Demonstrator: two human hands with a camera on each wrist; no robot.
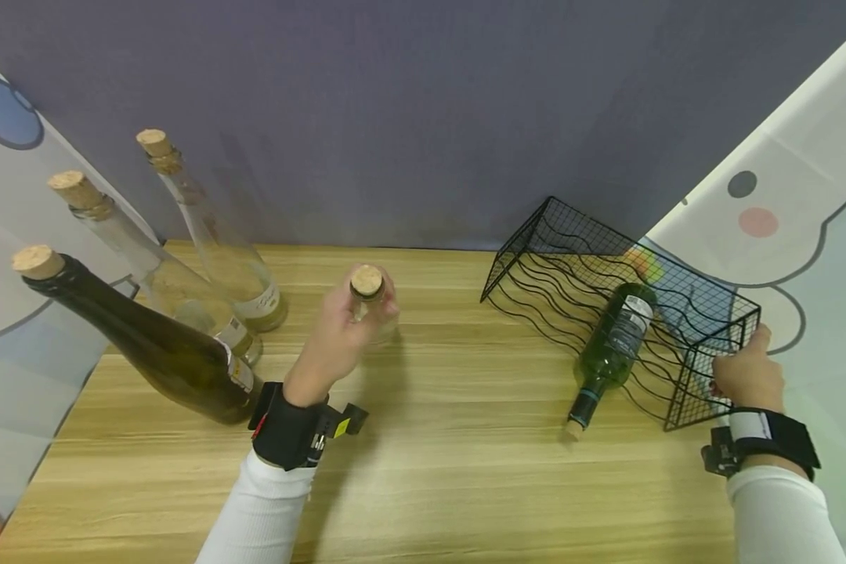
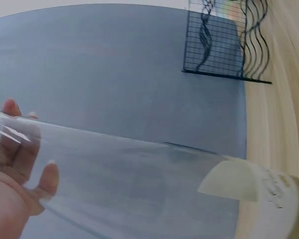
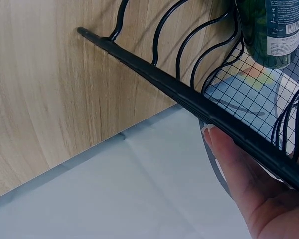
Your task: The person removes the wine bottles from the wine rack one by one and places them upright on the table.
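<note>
My left hand [image 1: 338,337] grips a clear glass bottle [image 2: 139,174] by its neck. The bottle's cork [image 1: 366,280] points up toward the head camera, and its pale label [image 2: 279,204] faces the left wrist view. On the right, my right hand [image 1: 750,372] holds the side of a black wire wine rack [image 1: 705,368], with the thumb along a thick black bar [image 3: 189,97]. A corked green bottle [image 1: 613,337] lies on the rack's wavy wires, its neck toward the front. Part of the right hand's fingers is hidden behind the rack.
At the left stand a dark corked bottle [image 1: 169,360] and two clear corked bottles, one [image 1: 176,282] beside it and another [image 1: 233,266] farther back. A grey panel [image 1: 395,117] rises behind the wooden table [image 1: 451,470]. Patterned white sheets [image 1: 768,196] flank the table.
</note>
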